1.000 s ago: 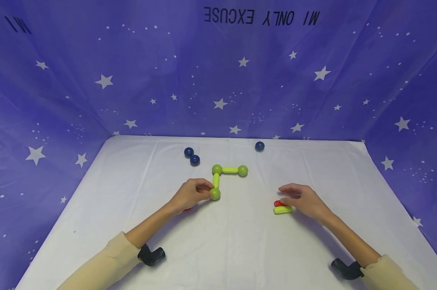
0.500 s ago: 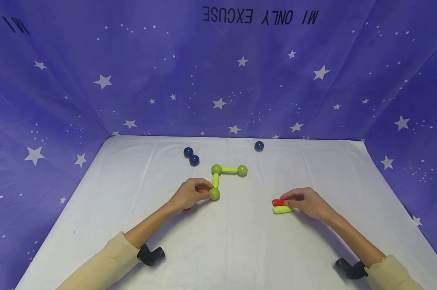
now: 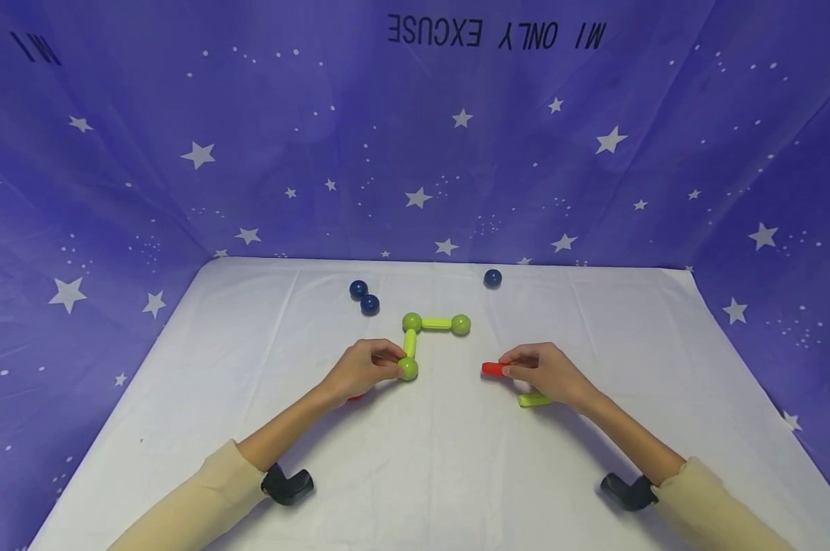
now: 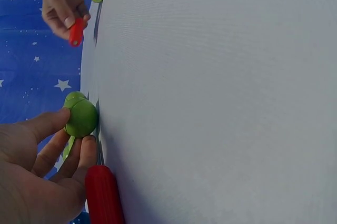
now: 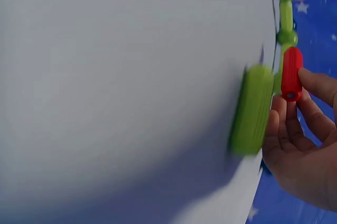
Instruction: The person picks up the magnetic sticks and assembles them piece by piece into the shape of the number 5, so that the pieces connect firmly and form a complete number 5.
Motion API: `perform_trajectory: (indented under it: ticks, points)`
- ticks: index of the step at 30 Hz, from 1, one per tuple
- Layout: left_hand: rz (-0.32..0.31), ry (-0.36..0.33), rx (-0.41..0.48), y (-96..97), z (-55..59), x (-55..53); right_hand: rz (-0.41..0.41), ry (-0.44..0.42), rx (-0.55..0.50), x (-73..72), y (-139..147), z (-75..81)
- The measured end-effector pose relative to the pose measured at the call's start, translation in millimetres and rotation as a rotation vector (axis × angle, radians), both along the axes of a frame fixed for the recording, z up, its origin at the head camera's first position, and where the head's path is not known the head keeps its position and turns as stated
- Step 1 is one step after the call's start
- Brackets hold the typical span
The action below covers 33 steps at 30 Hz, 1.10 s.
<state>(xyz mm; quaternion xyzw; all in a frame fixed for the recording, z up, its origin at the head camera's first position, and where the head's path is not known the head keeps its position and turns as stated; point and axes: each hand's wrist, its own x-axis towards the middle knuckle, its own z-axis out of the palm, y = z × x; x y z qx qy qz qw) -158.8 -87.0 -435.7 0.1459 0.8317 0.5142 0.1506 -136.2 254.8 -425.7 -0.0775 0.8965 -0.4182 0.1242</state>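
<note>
My left hand pinches a green ball at the near end of a joined piece. From that ball a yellow-green rod runs back to a second green ball. Another yellow-green rod leads right from there to a third green ball. Between thumb and fingers, my right hand holds a red rod, raised off the cloth in the right wrist view. A loose yellow-green rod lies under that hand, partly covered by it.
Two dark blue balls touch at the back left, and another blue ball lies at the back right. A second red rod lies beneath my left hand. A white cloth covers the table; a starry purple curtain surrounds it.
My right hand closed its fingers on the red rod beside the yellow-green rod, lifted it and carried it left. The left hand and the joined piece have stayed in place.
</note>
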Motion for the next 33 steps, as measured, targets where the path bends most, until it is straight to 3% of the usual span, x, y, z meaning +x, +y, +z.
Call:
perform_trajectory:
  ticks: [9,16,23,33]
  points:
    - [0.003,-0.005,0.001,0.7,0.4,-0.6,0.056,0.027,-0.056,-12.4,-48.5,-2.3]
    - [-0.004,-0.012,0.003,0.1,-0.1,-0.1,0.065,-0.013,-0.093,-16.7,-75.1,-9.3]
    - [-0.005,-0.006,0.007,0.4,-1.4,-0.7,0.099,-0.027,-0.115,-18.2,-89.8,-9.1]
    - [0.001,-0.015,0.006,2.3,-0.4,0.1,0.06,-0.055,-0.093,-18.4,-97.1,-7.3]
